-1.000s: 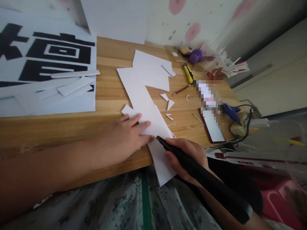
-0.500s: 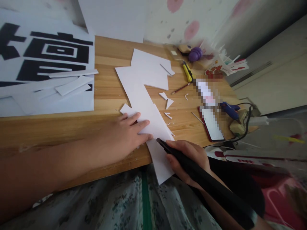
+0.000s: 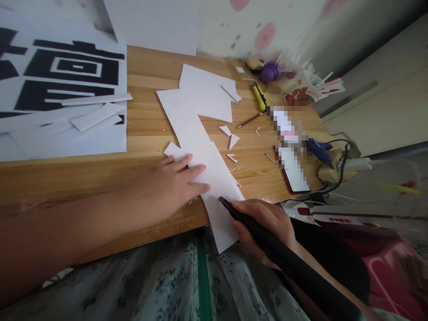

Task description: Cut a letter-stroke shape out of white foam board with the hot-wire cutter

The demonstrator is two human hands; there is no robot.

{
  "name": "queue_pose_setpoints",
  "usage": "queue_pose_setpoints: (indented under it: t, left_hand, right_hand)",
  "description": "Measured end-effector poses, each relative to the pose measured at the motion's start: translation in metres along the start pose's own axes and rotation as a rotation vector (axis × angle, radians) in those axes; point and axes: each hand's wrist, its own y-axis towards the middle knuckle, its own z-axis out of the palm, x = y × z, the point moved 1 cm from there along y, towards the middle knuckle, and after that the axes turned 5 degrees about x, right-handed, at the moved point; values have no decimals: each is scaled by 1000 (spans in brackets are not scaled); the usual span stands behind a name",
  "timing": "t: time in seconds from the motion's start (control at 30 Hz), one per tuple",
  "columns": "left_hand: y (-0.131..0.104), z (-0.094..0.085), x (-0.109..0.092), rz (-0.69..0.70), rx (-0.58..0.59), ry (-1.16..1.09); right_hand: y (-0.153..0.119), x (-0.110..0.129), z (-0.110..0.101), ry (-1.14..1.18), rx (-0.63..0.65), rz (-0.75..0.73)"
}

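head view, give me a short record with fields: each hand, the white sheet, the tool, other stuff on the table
left hand: the left hand lies flat on the white sheet, fingers spread
right hand: the right hand grips a long black tool
tool tip: on the white sheet where it overhangs the table edge
white sheet: irregular cut shape, lying on the wooden table
scraps: small white offcuts right of the sheet
other: yellow utility knife, pencil, phone, printed black-character sheet at far left
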Motion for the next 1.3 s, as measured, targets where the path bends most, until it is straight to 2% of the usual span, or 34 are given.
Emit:
queue_pose_setpoints:
  t: [0.1, 0.3, 0.47, 0.7, 0.93, 1.13, 1.3]
  left_hand:
    - [-1, 1, 1, -9, -1, 5]
    - [-7, 8, 5, 31, -83, 41]
    - [-5, 7, 4, 42, -82, 52]
    - [-2, 2, 2, 7, -20, 11]
    - [-5, 6, 6, 42, -99, 67]
    - [-4, 0, 4, 41, -24, 59]
    - [-1, 1, 4, 34, -33, 12]
  right_hand:
    - [-3, 1, -1, -4, -4, -4]
    - [-7, 5, -2, -10, 8, -1]
    - [-10, 8, -5, 0, 8, 9]
    - [-17, 8, -8, 29, 9, 2]
    - [-23, 11, -10, 21, 2, -18]
    - [-30, 13, -14, -2, 43, -9]
    - [-38, 13, -15, -20, 75, -29]
